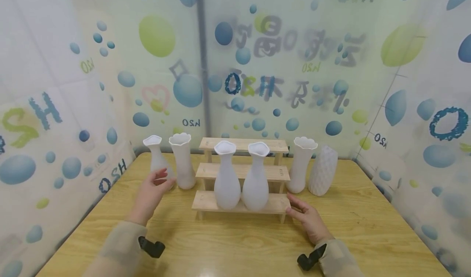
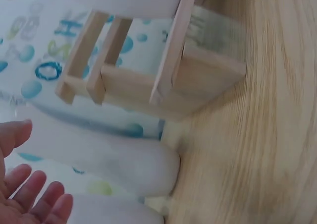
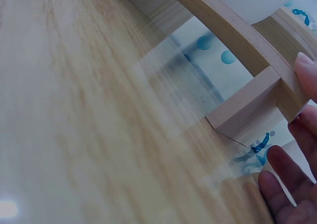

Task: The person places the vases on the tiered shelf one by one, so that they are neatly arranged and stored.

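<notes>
A three-step wooden display stand (image 1: 272,201) stands mid-table, two white narrow-necked vases (image 1: 227,187) on its lowest board. My right hand (image 1: 309,221) is at that board's right end, thumb (image 3: 307,75) and forefinger pinching the corner while the other fingers stay loose beside the leg. On the left, my left hand (image 1: 152,193) is held with fingers apart in front of another narrow-necked vase (image 1: 158,158), overlapping its body. That hand's fingers (image 2: 29,189) are relaxed around nothing in the left wrist view. Close by stands a white vase with a scalloped rim (image 1: 184,162).
Right of the stand are a second scalloped vase (image 1: 299,162) and a white vase with a diamond-textured surface (image 1: 323,171). The wood-grain table (image 1: 220,244) is enclosed by printed curtains (image 1: 235,64) at the back and both sides.
</notes>
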The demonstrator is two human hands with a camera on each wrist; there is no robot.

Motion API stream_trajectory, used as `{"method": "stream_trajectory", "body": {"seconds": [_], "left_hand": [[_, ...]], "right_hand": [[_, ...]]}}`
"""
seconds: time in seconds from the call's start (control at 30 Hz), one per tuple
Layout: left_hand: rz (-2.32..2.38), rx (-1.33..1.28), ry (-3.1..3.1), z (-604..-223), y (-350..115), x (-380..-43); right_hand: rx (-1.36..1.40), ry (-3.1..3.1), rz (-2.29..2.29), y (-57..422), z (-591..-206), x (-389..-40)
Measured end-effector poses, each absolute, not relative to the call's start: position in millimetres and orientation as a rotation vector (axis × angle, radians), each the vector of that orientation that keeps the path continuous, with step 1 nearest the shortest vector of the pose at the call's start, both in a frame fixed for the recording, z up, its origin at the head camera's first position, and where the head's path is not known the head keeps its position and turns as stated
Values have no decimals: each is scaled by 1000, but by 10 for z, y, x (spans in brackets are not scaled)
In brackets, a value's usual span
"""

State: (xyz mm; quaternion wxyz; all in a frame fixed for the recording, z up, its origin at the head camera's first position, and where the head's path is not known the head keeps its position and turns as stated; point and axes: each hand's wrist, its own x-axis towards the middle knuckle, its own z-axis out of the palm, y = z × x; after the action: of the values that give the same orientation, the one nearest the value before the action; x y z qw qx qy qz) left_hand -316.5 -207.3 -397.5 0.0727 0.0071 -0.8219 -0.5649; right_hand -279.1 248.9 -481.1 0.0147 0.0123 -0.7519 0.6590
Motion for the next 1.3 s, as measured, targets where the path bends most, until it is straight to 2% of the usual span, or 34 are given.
{"method": "stream_trajectory", "body": {"seconds": [0.3, 1.3], "left_hand": [[-1618, 283, -2319, -4083, -2291, -3312], [-1574, 251, -2516, -4420, -2501, -3859]], "right_hand": [[25, -2337, 2043, 2494, -4849, -2812], [30, -2325, 2037, 2490, -4847, -2797]]}}
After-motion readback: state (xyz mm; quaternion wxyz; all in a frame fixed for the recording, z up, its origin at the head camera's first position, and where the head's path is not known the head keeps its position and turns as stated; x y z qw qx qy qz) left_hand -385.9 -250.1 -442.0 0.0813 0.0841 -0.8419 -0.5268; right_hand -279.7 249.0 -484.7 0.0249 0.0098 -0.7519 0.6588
